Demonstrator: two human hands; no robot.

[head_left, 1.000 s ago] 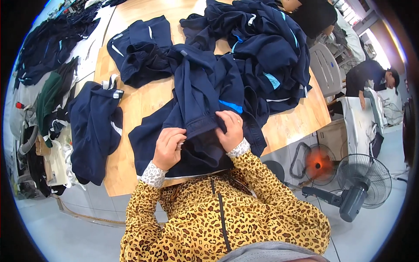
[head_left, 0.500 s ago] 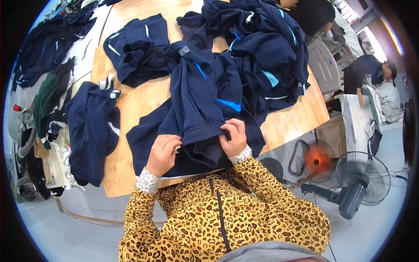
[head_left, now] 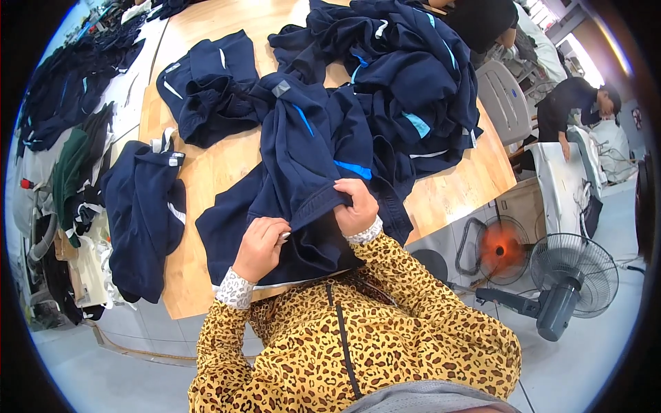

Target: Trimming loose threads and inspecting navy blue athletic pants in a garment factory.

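Both hands clamped on the garment (head_left: 310, 172) hem — right hand (head_left: 356, 206) higher, left hand (head_left: 260, 246) nearer the body — cloth runs away up the table (head_left: 468, 186).

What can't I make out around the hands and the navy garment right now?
- Head view: the left hand pinches something small and pale at the navy garment; too small to identify.
- Right hand: fingertips buried in a fold of the cloth.
- Wooden table: near edge covered by the garment.
- Garment pile: pieces overlap, count unclear.

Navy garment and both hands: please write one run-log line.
left hand: pinching navy garment edge | right hand: gripping folded hem | wooden table: garment pile behind
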